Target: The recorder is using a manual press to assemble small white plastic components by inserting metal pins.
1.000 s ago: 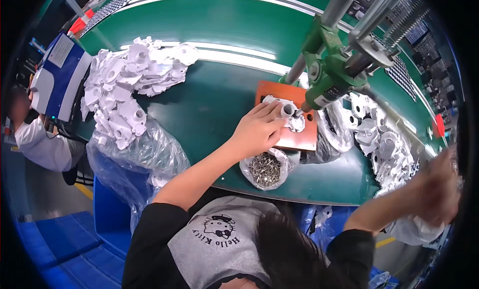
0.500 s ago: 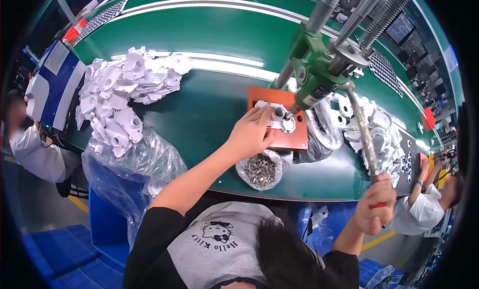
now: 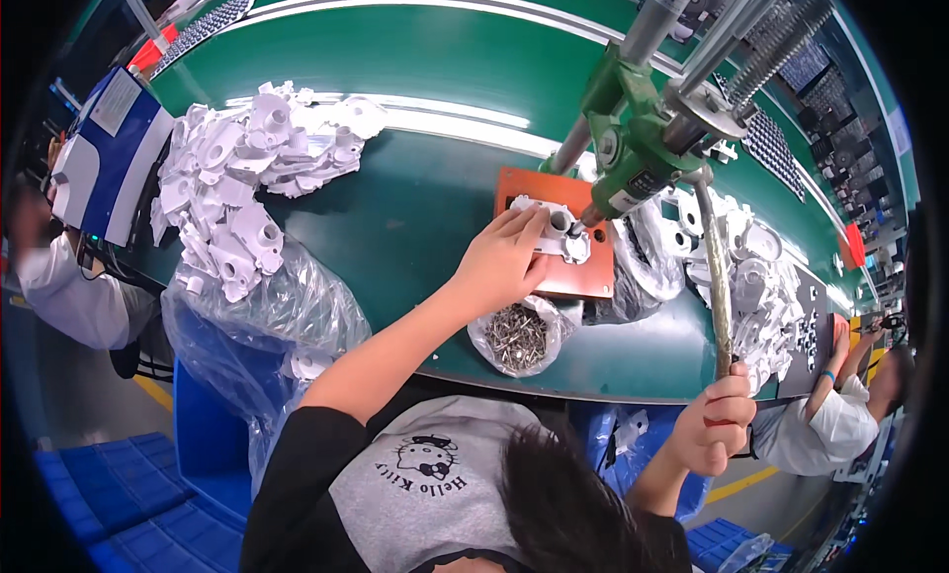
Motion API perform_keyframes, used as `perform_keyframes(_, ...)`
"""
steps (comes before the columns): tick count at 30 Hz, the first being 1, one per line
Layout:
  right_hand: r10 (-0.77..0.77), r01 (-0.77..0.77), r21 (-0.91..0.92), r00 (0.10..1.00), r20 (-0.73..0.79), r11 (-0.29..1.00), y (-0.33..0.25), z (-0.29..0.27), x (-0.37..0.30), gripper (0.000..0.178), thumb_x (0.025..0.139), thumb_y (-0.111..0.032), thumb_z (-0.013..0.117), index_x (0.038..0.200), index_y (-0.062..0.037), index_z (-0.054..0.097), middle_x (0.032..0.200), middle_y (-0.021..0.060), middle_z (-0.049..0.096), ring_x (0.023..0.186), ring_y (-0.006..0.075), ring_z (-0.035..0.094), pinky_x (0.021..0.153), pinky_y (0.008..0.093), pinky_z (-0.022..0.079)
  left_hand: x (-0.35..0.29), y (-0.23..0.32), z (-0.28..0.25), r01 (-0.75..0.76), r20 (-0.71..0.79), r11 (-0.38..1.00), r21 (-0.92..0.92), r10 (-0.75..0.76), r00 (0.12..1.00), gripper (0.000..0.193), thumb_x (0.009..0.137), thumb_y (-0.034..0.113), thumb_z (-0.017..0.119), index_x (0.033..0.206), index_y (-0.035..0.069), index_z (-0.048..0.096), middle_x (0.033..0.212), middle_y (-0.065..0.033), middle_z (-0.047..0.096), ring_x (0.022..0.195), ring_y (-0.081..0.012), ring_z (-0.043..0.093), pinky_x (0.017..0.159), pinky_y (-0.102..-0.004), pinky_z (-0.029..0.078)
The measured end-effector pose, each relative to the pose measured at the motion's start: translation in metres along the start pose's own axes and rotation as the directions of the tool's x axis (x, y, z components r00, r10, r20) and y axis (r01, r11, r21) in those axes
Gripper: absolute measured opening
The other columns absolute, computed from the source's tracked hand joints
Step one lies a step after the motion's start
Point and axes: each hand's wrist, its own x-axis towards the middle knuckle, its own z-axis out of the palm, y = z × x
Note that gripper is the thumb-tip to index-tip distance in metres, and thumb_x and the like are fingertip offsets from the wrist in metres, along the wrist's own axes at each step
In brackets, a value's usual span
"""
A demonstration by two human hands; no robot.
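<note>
My left hand (image 3: 501, 257) holds the left end of a white plastic part (image 3: 554, 239), fingers on top and thumb along its near side. That part lies on an orange base plate (image 3: 516, 185) beneath the head of a green hand press (image 3: 633, 166). The press's tip comes down at the part's right end, though I cannot tell if it touches. Closed round the lower end of the long press lever (image 3: 720, 296) is my right hand (image 3: 714, 423). Just nearer than the plate sits a clear plastic bag of small metal pins or screws (image 3: 516, 338).
White plastic parts (image 3: 222, 177) pile up on the left of the green table (image 3: 395, 207), with more white parts (image 3: 761, 276) at right. A blue and white machine (image 3: 114, 158) stands far left. Blue bins (image 3: 208, 425) are below the table edge. Other people work at both sides.
My right hand has swung the lever left and slightly toward me, so it hangs more upright. My left hand stays on the white part.
</note>
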Motion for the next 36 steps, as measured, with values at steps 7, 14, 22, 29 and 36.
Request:
perform_keyframes(7, -0.041, 0.035, -0.11, 0.998, -0.051, 0.993, 0.012, 0.013, -0.026, 0.031, 0.075, -0.028, 0.047, 0.055, -0.0077, 0.033, 0.071, 0.0096, 0.049, 0.075, 0.0267, 0.049, 0.084, 0.0465, 0.034, 0.003, 0.001, -0.001, 0.034, 0.064, 0.999, -0.003, -0.034, 0.997, 0.055, 0.082, 0.023, 0.062, 0.126, -0.007, 0.046, 0.126, -0.0212, 0.053, 0.118, -0.0394, 0.049, 0.102, -0.0424, 0.038)
perform_keyframes(14, 0.167, -0.177, -0.044, 0.971, -0.17, 0.983, 0.004, -0.027, 0.064, 0.021, 0.083, -0.018, 0.047, 0.065, -0.0069, 0.045, 0.09, 0.0179, 0.053, 0.088, 0.0287, 0.053, 0.1, 0.0622, 0.027, 0.02, -0.008, 0.012, -0.003, -0.022, 0.993, 0.121, 0.006, 1.0, 0.052, 0.082, 0.031, 0.063, 0.118, -0.003, 0.048, 0.124, -0.0231, 0.053, 0.118, -0.0376, 0.049, 0.1, -0.0435, 0.036)
perform_keyframes(22, 0.476, -0.448, 0.339, 0.879, 0.002, 0.827, 0.186, 0.066, 0.258, 0.049, 0.087, -0.021, 0.058, 0.131, -0.005, 0.042, 0.109, 0.0094, 0.059, 0.091, 0.0209, 0.058, 0.083, 0.0312, 0.044, 0.076, 0.016, -0.028, -0.103, 0.384, 0.953, 0.284, -0.015, 0.923, 0.043, 0.082, 0.038, 0.06, 0.104, 0.002, 0.049, 0.108, -0.0185, 0.062, 0.106, -0.0338, 0.058, 0.09, -0.045, 0.042)
perform_keyframes(29, 0.456, -0.458, 0.011, 0.881, -0.124, 0.889, 0.133, 0.076, 0.15, 0.037, 0.087, -0.012, 0.05, 0.123, 0.0, 0.052, 0.114, 0.0095, 0.057, 0.106, 0.0176, 0.052, 0.093, 0.0296, 0.038, 0.037, -0.004, -0.088, 0.71, 0.665, 0.269, -0.65, -0.252, 0.704, 0.044, 0.093, 0.028, 0.048, 0.121, -0.005, 0.048, 0.103, -0.0215, 0.064, 0.081, -0.0258, 0.067, 0.068, -0.032, 0.055)
perform_keyframes(36, 0.496, -0.484, 0.162, 0.867, -0.047, 0.86, 0.068, 0.047, 0.039, 0.028, 0.084, -0.005, 0.045, 0.109, 0.0028, 0.056, 0.116, 0.0126, 0.056, 0.107, 0.0186, 0.051, 0.091, 0.0313, 0.036, -0.015, 0.031, -0.086, 0.534, 0.56, -0.496, -0.684, 0.112, 0.821, 0.046, 0.098, 0.03, 0.03, 0.126, -0.003, 0.044, 0.112, -0.0299, 0.057, 0.085, -0.0358, 0.065, 0.066, -0.0424, 0.057)
